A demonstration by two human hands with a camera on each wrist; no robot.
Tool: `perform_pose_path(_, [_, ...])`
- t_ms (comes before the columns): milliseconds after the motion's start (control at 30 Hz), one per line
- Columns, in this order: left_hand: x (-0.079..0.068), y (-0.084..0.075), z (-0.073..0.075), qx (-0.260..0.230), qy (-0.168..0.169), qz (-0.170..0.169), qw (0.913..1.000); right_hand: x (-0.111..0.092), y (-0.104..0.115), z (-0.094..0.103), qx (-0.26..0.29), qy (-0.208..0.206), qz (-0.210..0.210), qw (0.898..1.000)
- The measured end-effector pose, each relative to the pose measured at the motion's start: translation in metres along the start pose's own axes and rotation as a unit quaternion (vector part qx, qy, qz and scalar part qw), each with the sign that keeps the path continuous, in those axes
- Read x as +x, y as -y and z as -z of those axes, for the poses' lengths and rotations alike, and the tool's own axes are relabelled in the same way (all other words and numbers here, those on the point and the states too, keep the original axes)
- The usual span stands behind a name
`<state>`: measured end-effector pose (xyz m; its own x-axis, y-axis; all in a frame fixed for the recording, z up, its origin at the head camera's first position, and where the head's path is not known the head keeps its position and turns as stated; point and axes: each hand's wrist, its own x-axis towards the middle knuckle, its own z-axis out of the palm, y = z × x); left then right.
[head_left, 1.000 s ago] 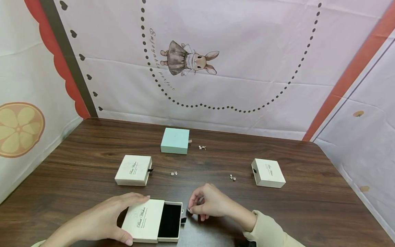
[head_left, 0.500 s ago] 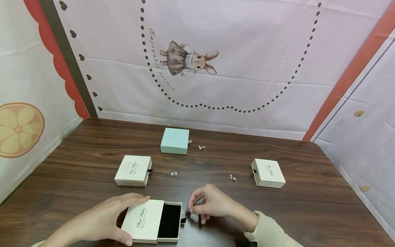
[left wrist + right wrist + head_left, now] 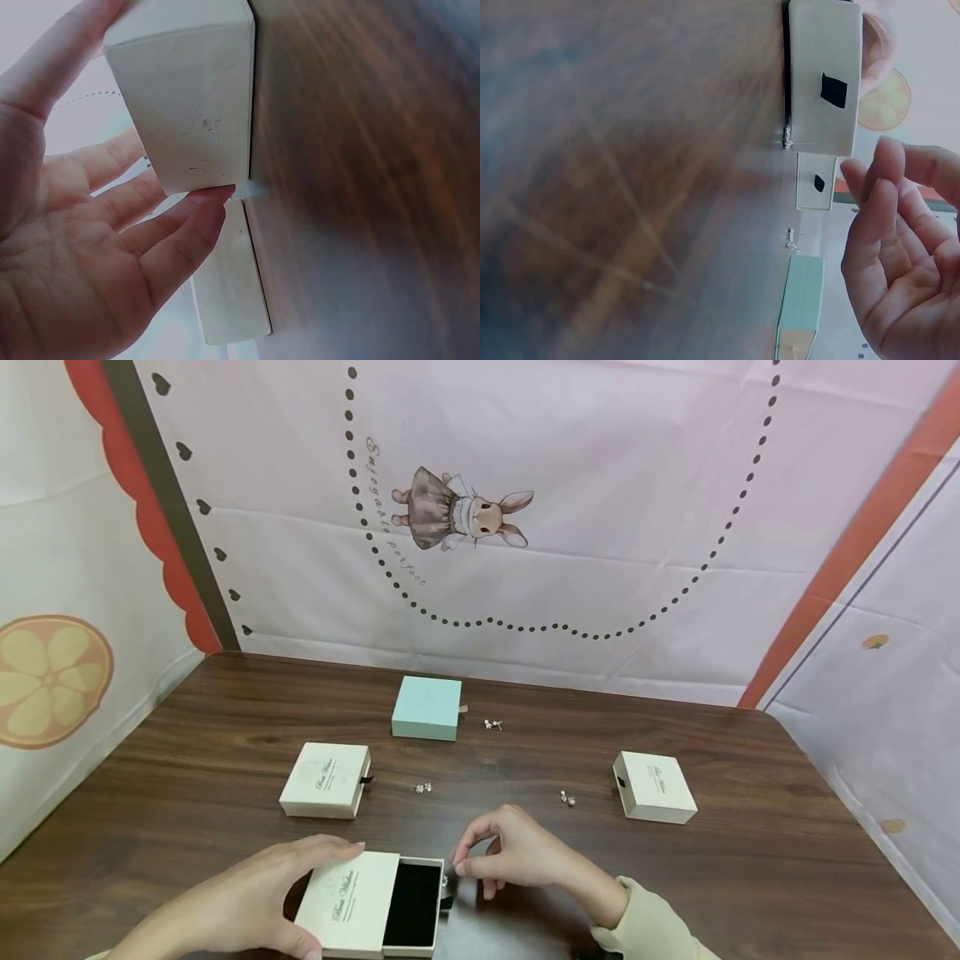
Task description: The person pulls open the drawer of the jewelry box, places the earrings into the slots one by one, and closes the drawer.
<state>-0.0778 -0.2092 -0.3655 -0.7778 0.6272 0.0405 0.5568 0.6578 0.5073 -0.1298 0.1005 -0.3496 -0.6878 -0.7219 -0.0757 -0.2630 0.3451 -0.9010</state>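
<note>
In the head view, my left hand [image 3: 262, 893] grips the sleeve of a cream "Best Wishes" box [image 3: 348, 897], thumb at the near side and fingers at the far side. Its drawer [image 3: 411, 906], lined in black, is partly pulled out to the right. A small silver earring [image 3: 445, 881] lies beside the drawer's front, near the black pull tab [image 3: 834, 90]. My right hand [image 3: 510, 852] is just right of the drawer, thumb and index fingertips pinched together. The earring seen at those fingertips earlier is now hidden by them.
Two more cream boxes stand at the left [image 3: 326, 781] and right [image 3: 655, 787], with a mint box [image 3: 427, 707] at the back. Earring pairs lie near them: by the left box [image 3: 423, 787], right box [image 3: 567, 798] and mint box [image 3: 492, 724]. A printed cloth [image 3: 600, 485] hangs behind.
The head view has tilted slightly. My left hand keeps its hold on the box. My right fingertips shift slightly toward the drawer, and the earring at them drops out of sight.
</note>
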Motion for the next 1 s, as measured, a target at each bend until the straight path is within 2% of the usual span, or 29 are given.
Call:
perform_pose_path(267, [-0.0007,0.0018,-0.0019,0.010,-0.014,-0.024,0.9996,-0.0006,0.0026,0.0001,0.009,-0.003,0.001,1.000])
perform_pose_path(500, [0.0006,0.0004,-0.0004,0.010,0.000,-0.008,0.9999,0.0010,0.0056,-0.0009,0.022,-0.004,0.017,1.000])
perform_pose_path(867, [0.0019,-0.0006,0.0006,0.001,-0.011,-0.010,0.9999,0.0033,0.0091,-0.0054,0.021,-0.025,-0.034,0.999])
perform_pose_path(1000, [0.0018,-0.0001,0.0002,0.005,-0.016,-0.015,0.9997,0.0045,0.0085,-0.0065,0.015,-0.025,-0.031,0.999])
